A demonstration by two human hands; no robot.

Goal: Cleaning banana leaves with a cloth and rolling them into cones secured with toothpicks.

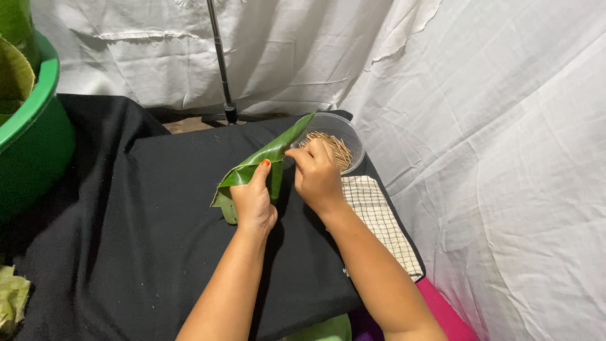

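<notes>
Green leaf (265,158): folded, held above the black cloth (126,252), between both hands.
Left hand (254,201): closed on the leaf's lower fold, thumb up.
Right hand (317,175): fingers pinched at the leaf's edge, just before the bowl (353,136) of sticks (338,150).

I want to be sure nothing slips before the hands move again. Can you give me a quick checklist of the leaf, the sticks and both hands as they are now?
1. Folded banana leaf gripped by the left hand: ok, thumb pressed on the fold.
2. Fold closed: cannot tell, the far tip stands free.
3. Right hand at the clear bowl of small wooden sticks: ok.
4. Stick pinched in the right fingers: cannot tell, fingertips hidden.
5. Bowl fully on the black cloth: not ok, it sits at the table's far corner.
6. Checked cloth apart from the hands: ok.
</notes>
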